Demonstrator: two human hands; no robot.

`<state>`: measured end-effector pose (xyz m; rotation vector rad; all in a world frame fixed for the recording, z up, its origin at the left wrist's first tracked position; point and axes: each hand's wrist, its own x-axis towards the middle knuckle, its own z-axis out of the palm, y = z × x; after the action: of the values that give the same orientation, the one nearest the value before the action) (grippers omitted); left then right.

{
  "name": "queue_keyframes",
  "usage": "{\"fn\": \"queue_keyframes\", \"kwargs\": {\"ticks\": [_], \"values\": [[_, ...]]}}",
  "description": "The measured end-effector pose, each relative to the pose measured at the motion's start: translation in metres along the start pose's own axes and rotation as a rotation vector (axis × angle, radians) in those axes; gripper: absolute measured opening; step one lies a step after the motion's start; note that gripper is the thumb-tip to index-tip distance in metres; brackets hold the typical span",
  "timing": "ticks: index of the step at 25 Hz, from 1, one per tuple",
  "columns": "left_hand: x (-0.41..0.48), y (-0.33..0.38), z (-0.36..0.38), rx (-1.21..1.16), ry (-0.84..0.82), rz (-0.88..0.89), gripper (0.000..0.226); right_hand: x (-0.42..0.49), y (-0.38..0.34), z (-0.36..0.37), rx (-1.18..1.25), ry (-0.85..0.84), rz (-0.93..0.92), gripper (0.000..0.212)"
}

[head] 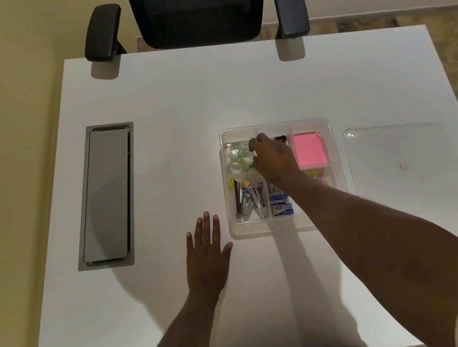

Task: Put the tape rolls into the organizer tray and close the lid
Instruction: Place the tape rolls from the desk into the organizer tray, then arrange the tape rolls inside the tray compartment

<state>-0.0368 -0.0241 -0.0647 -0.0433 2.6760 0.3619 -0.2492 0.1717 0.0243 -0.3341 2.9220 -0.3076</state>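
Observation:
A clear plastic organizer tray [328,125] sits in the middle of the white table. Clear tape rolls [236,159] lie in its far-left compartment. My right hand [275,157] hovers over that compartment, fingers curled down onto the rolls; whether it grips one I cannot tell. My left hand [207,258] rests flat on the table, fingers spread, just left of the tray's near corner. The clear lid [399,155] lies flat on the table to the right of the tray.
The tray also holds pink sticky notes [309,148], staplers [249,200] and blue staple boxes [280,204]. A grey cable hatch [106,195] is set into the table at left. A black office chair [199,4] stands at the far edge.

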Motion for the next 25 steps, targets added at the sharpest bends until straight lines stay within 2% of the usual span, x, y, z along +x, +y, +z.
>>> {"fn": "queue_keyframes", "kwargs": {"ticks": [6,10,14,17,19,25], "values": [[0.002,0.007,-0.014,-0.046,-0.020,-0.010,0.076,-0.022,0.003,-0.007,0.008,0.013,-0.001,0.028],[0.012,0.009,-0.034,-0.030,0.023,-0.005,0.060,-0.033,0.007,-0.010,-0.005,0.002,0.001,0.026],[0.038,0.019,-0.068,-0.072,0.154,-0.003,0.049,-0.036,0.012,-0.011,0.002,-0.002,0.018,0.023],[0.061,0.034,-0.090,-0.059,0.327,0.071,0.042,-0.033,0.013,-0.012,0.006,-0.001,0.021,0.024],[0.079,0.045,-0.102,-0.062,0.377,0.111,0.038,-0.029,0.015,-0.013,-0.002,0.003,0.025,0.023],[0.116,0.072,-0.116,-0.020,0.307,0.057,0.041,-0.008,0.024,-0.008,0.046,0.032,0.002,0.019]]}}
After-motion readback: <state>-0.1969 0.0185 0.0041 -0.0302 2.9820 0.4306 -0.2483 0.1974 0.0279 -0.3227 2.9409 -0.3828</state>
